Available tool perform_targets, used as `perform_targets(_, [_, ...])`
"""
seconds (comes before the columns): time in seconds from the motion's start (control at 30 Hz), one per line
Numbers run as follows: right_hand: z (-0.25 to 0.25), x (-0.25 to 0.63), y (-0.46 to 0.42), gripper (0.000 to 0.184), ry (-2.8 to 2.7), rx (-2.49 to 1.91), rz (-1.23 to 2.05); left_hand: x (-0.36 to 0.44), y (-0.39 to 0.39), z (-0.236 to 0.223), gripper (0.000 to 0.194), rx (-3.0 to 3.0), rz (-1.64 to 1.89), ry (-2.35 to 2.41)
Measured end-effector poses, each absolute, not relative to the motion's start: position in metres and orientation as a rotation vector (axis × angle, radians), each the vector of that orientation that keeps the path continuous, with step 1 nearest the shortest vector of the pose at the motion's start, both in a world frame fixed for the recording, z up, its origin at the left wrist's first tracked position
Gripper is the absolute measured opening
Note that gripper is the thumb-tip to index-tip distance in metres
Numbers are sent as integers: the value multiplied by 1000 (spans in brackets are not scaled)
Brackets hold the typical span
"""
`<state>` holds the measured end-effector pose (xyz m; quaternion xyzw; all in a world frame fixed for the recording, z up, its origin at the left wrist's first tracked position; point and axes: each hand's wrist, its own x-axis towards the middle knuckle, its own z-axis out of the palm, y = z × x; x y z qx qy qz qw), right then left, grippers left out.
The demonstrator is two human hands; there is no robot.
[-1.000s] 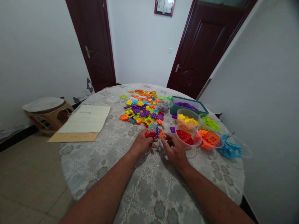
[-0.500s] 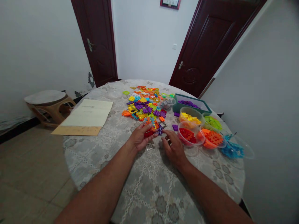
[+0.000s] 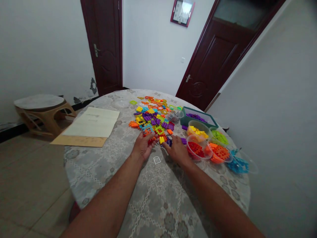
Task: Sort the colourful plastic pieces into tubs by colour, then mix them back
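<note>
My left hand (image 3: 141,147) is closed round some red plastic interlocking blocks (image 3: 151,140) at the near edge of a mixed pile of blocks (image 3: 151,117). To the right, my right hand (image 3: 177,152) reaches to the same edge with thumb and forefinger apart. A dark purple block (image 3: 169,141) lies between those fingers, and a yellow block (image 3: 161,140) is just off the thumb tip; whether the fingers touch either one I cannot tell. A small white window-shaped piece (image 3: 157,160) lies on the tablecloth between my wrists.
On the right stand clear bowls of red (image 3: 195,149), orange (image 3: 221,152), yellow (image 3: 198,132), green (image 3: 219,136) and blue (image 3: 239,164) blocks. Behind them is a green box (image 3: 213,122) with purple blocks. Paper sheets (image 3: 91,122) lie left; a stool (image 3: 42,112) stands beyond.
Both hands have moved slightly away from me, toward the pile. The white piece, partly beside my left hand before, now lies well in front of it. The camera view has tilted up.
</note>
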<state>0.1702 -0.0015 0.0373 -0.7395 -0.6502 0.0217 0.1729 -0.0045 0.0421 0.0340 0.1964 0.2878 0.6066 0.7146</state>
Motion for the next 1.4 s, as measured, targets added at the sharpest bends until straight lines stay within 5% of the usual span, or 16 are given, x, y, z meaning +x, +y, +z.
perform_targets(0.4, [30,150,5,58,-1816,-2190,-44,-3,45,34,37,316,1375,609])
perform_targets(0.7, [3,159,-5,20,-1801,-1900,-119,1,44,27,32,321,1342,694])
perform_targets(1.0, [9,164,-3,36,-1732,-1957,45,0,42,32,26,304,1324,725])
perform_targets(1.4, [11,182,4,30,-1502,-1750,183,-7,43,40,14,228,1380,770])
